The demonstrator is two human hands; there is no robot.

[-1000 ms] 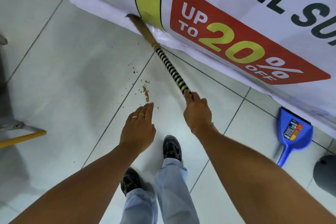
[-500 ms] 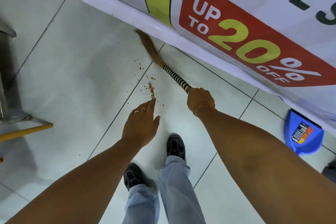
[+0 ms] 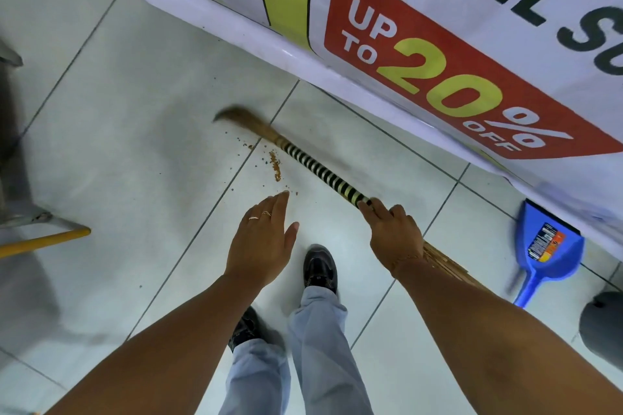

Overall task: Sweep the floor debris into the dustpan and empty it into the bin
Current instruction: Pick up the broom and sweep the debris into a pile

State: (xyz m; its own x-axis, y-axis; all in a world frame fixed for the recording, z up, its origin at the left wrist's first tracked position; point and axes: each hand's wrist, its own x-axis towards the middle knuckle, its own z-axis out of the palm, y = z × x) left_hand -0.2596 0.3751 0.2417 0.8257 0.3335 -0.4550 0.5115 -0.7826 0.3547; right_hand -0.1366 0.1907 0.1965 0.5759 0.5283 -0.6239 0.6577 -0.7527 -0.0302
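Note:
My right hand (image 3: 394, 232) grips a straw broom (image 3: 320, 172) by its black-and-yellow banded handle. The brown bristle tip is blurred and touches the white tiled floor (image 3: 135, 131) just left of a small heap of brown crumbs (image 3: 274, 165); smaller crumbs lie scattered around it. Stiff straw ends stick out behind my wrist. My left hand (image 3: 261, 239), with rings on two fingers, hovers flat with nothing in it just below the crumbs. A blue dustpan (image 3: 546, 249) lies on the floor at the right, by the banner's foot.
A large white sale banner (image 3: 438, 44) slants across the top right. A metal frame with a yellow bar (image 3: 43, 241) stands at the left. A dark grey rounded object (image 3: 603, 327) sits at the right edge. My two shoes (image 3: 320, 266) stand below the hands.
The broom tip has swept from the banner's foot down and left across the floor to beside the crumb heap. My right hand has drawn back to the right; my left hand stays hovering.

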